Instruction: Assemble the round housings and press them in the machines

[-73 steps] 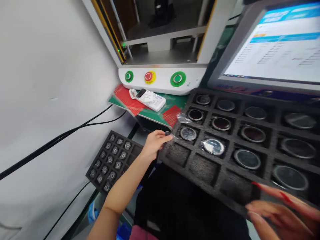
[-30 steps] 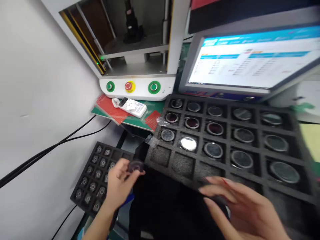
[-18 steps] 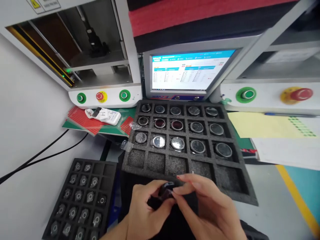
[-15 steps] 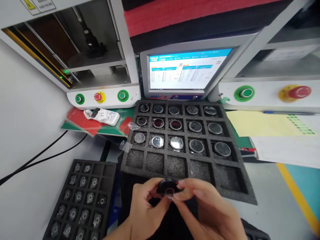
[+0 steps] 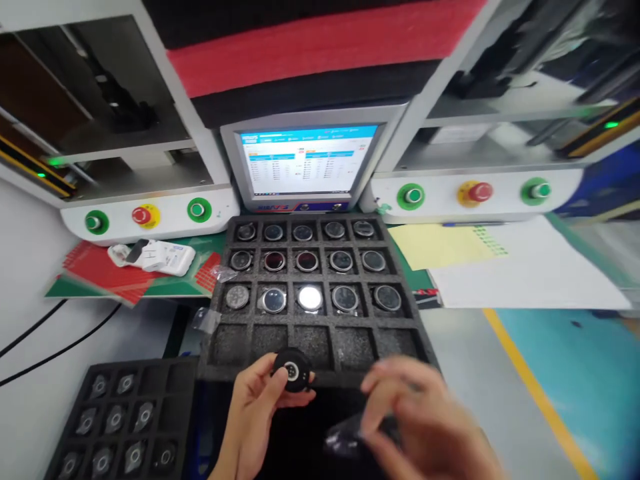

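Observation:
My left hand [image 5: 260,407] grips a round black watch body [image 5: 292,369] by its edge, thumb across it. Its back faces me, with a pale ring and small contacts in the middle. To the right, my right hand [image 5: 415,413] is blurred and pinches a piece of clear plastic film [image 5: 345,437] that hangs from its fingertips. The film is apart from the watch body. Both hands are over the near edge of a dark foam tray [image 5: 320,377]. Round watch faces [image 5: 345,298] sit in the three far rows of the tray, and the near row's compartments hold none.
A second foam tray [image 5: 183,417] with several wrapped watch parts stands at lower left. Behind are a monitor [image 5: 310,163] and two machines with green buttons [image 5: 197,209] and red stop buttons [image 5: 481,193]. A white handheld device [image 5: 167,257] and papers [image 5: 520,273] flank the large tray.
My hands have come apart. The film has left the watch body with my right hand, moving right. The watch body's back now shows clearly. The camera view has shifted right.

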Available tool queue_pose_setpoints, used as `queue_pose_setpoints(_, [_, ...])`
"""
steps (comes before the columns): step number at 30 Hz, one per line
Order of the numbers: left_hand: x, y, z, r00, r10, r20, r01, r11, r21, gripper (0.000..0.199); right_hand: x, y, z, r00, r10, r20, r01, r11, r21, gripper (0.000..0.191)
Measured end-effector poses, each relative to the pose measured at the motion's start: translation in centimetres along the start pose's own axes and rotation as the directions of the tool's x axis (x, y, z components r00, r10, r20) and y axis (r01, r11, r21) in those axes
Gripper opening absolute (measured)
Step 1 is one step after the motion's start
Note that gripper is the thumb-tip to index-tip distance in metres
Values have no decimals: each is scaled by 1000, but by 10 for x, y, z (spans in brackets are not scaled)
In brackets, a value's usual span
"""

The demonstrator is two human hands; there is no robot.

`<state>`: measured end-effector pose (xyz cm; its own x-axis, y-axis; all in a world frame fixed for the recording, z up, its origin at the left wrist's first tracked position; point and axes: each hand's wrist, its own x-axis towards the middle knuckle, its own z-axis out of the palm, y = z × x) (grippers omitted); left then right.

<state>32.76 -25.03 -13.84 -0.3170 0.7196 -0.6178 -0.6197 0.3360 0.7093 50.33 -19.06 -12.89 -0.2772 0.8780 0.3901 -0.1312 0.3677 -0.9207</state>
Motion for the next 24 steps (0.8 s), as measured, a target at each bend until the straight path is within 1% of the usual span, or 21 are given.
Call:
queue_pose_setpoints(1, [0,2,4,999,28,-33,-27,999,43,42,13,7,-15,993,78,-91,-76,997,18,43])
queue_pose_setpoints(2, [-1,4,7,997,58,-53,-54,996,68,43,28,15,-32,960,187,-207,-178,982,62,35])
queue_pose_setpoints(3, [-1,5,10,995,77,-60,-72,994,79,46,43,25,-48,923,286,-258,-266,958,110,33])
queue_pose_setpoints(5, [-1,7,14,996,72,-61,-67,994,84,49,73,47,-78,893,357,-274,-340,934,109,39])
queue_pose_setpoints(6, [-1,7,15,997,59,-59,-54,995,84,50,85,58,-90,881,386,-273,-373,922,100,44])
queue_pose_setpoints(7, [-1,7,15,997,49,-57,-44,995,85,51,95,69,-98,873,404,-274,-396,914,87,48])
queue_pose_setpoints(9, [0,6,15,998,48,-51,-43,995,93,51,107,87,-107,860,429,-275,-431,901,55,53])
queue_pose_setpoints(11, [0,5,14,997,56,-46,-51,993,109,52,112,101,-108,856,429,-289,-444,896,15,55])
queue_pose_setpoints(13, [0,4,13,997,66,-33,-61,989,132,50,113,111,-106,858,400,-323,-433,901,-32,54])
queue_pose_setpoints(16, [-1,2,9,995,97,34,-101,982,160,46,108,110,-100,857,315,-408,-394,910,-126,51])
queue_pose_setpoints(17, [-2,2,8,992,110,58,-118,979,165,45,105,105,-96,856,277,-436,-379,911,-165,49])
queue_pose_setpoints(19, [-4,3,6,986,134,95,-150,971,185,42,94,87,-85,858,196,-475,-341,908,-241,40])
queue_pose_setpoints(21, [-6,3,4,976,168,138,-196,954,226,40,78,61,-68,883,138,-449,-290,912,-290,25])
queue_pose_setpoints(22, [-7,3,4,968,190,163,-227,941,251,37,68,47,-57,904,108,-415,-251,918,-307,13])
queue_pose_setpoints(23, [-8,3,4,960,209,189,-256,927,275,35,59,34,-46,938,64,-341,-188,920,-345,5])
queue_pose_setpoints(24, [-10,2,4,952,231,200,-283,913,294,33,49,23,-34,963,24,-267,-119,930,-348,8])
